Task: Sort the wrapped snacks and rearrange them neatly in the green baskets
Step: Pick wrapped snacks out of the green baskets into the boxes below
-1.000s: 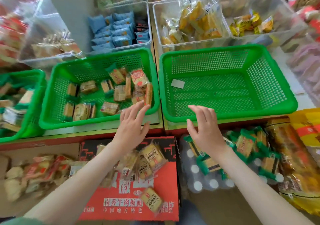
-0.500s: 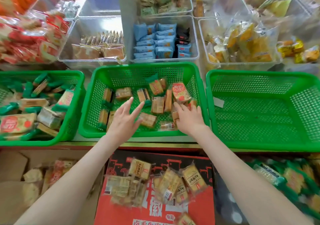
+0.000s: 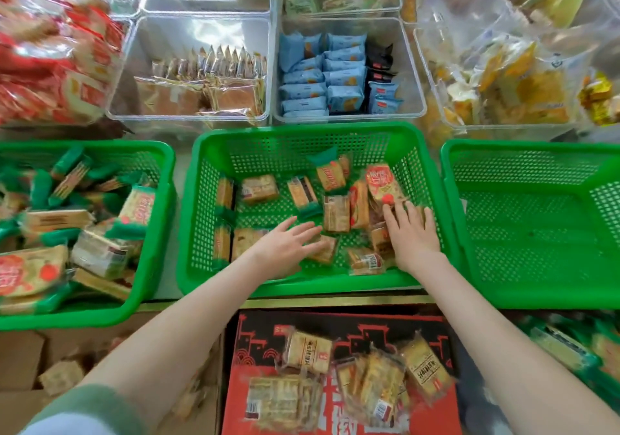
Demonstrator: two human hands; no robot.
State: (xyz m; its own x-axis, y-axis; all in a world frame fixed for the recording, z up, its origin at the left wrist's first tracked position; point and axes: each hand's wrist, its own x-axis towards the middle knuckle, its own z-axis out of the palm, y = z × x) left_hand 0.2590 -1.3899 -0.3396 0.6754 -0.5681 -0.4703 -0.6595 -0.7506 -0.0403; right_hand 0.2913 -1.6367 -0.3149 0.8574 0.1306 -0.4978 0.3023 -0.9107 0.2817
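Three green baskets stand side by side. The middle basket (image 3: 201, 199) holds several scattered wrapped snacks, among them a red-labelled pack (image 3: 380, 183) and a brown pack (image 3: 336, 213). My left hand (image 3: 285, 246) lies flat inside it, fingers straight, over a pack near the front. My right hand (image 3: 411, 233) rests with spread fingers on the packs at the basket's right side, just below the red-labelled pack. The left basket (image 3: 161, 220) is piled with green and tan packs. The right basket (image 3: 523, 283) has nothing visible in it.
Clear bins behind the baskets hold blue packs (image 3: 322, 75), tan packs (image 3: 201, 89) and yellow bags (image 3: 503, 85). A red carton (image 3: 255, 340) below the shelf edge carries several loose packs. Cardboard boxes sit at the lower left, more green packs at the lower right.
The view has swung left from the empty right basket to the middle one. Both hands have moved forward into the middle basket and come down onto the packs.
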